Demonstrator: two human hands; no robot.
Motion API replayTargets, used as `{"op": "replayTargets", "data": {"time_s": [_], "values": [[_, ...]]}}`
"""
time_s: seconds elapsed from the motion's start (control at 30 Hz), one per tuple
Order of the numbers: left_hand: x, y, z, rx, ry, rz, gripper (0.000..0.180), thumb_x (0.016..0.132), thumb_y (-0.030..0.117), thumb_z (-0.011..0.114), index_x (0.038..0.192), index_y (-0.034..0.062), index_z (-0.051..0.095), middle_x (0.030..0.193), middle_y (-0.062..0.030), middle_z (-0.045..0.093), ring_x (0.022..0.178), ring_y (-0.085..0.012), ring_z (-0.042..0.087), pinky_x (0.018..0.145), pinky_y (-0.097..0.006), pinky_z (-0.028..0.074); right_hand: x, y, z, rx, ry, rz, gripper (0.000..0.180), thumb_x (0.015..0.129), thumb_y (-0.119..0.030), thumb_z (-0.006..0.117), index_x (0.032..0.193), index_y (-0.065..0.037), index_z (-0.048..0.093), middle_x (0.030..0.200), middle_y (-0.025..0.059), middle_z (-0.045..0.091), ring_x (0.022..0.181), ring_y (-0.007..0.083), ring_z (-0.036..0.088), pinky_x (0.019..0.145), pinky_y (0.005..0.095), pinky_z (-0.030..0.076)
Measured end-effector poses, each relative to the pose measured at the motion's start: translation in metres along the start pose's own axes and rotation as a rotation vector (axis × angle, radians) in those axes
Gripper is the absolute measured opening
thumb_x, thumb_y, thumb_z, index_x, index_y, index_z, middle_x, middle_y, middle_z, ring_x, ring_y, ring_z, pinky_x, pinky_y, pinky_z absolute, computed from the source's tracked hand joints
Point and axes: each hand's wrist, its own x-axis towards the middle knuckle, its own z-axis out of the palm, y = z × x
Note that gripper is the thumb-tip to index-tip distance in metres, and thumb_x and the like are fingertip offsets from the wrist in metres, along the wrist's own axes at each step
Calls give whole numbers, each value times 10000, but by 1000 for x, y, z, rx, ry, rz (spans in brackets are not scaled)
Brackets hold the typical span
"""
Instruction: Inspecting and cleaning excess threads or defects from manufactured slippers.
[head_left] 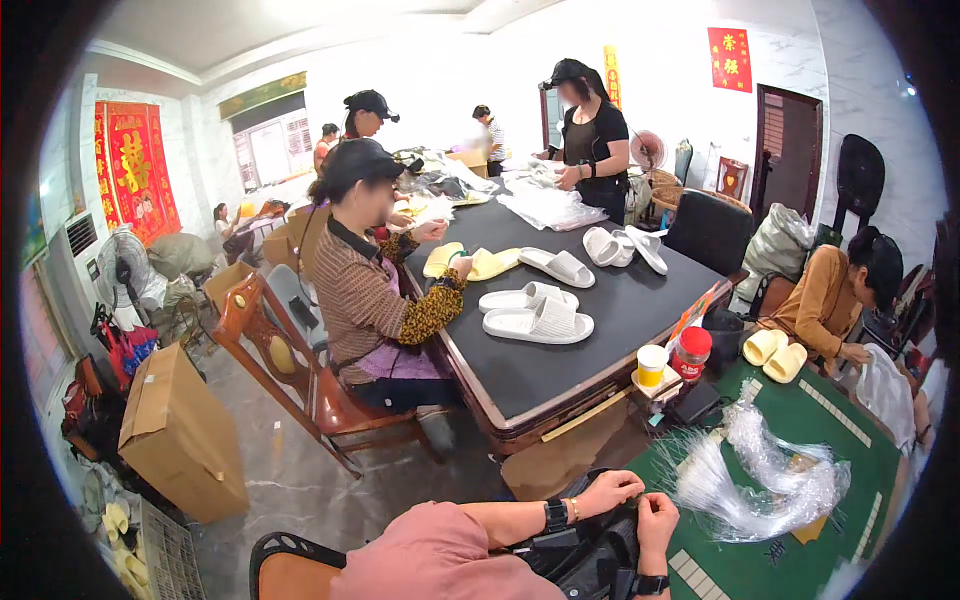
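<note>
My left hand (612, 490) reaches in from the left under a pink sleeve, with a dark band at the wrist. Beside it, my right hand (657, 522) comes up from the lower edge, a dark watch on its wrist. Both hands have their fingers pinched together, close to each other, above dark cloth (600, 545) on my lap. Anything between the fingertips is too small to make out. Nearest to the right hand, on a green table (740, 555), lies a bundle of thin clear plastic strands (705, 475), partly wrapped in crinkled clear film (790, 480).
A black-topped table (600, 330) ahead bears several white slippers (540, 322) and yellow slippers (490, 264). A red-lidded jar (690, 352) and a cup (652, 366) stand at its near corner. Co-workers sit and stand around it. A wooden chair (285, 365) and cardboard box (180, 430) are left.
</note>
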Motion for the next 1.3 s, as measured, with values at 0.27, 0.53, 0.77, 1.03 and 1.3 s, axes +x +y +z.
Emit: {"op": "replayTargets", "data": {"time_s": [0.27,0.53,0.77,1.03,1.3], "values": [[2,-5,2,-75,-58,76,227,940,221,591,944,3,652,796,0,631,726,-61,548,644,-227,445,0,12,-1,-92,-31,-13,43,770,-15,636,789,14,611,656,92,588,579,153,565,566,289,448],[-2,4,0,-9,-74,70,249,920,237,606,965,-2,661,800,-44,663,716,-100,579,647,-267,468,1,23,0,-72,30,-94,78,764,-17,640,715,39,615,586,40,581,552,78,512,526,252,413],[-1,1,3,59,-25,136,226,915,216,606,960,-1,650,852,-83,686,780,-148,641,721,-287,505,-1,20,-3,-40,29,2,82,782,-12,660,734,24,603,641,8,573,595,57,496,544,233,397],[-3,1,5,56,-6,148,210,900,203,614,947,0,634,848,-110,677,776,-199,653,705,-310,504,3,34,-2,97,-9,8,143,800,57,582,928,-4,564,751,3,550,648,59,502,594,209,414],[-1,2,8,138,-20,138,192,873,196,626,928,14,658,829,-136,686,767,-254,672,680,-348,511,-4,14,-2,146,-19,15,173,827,62,564,969,-23,512,801,7,495,704,72,488,639,212,420]]}}
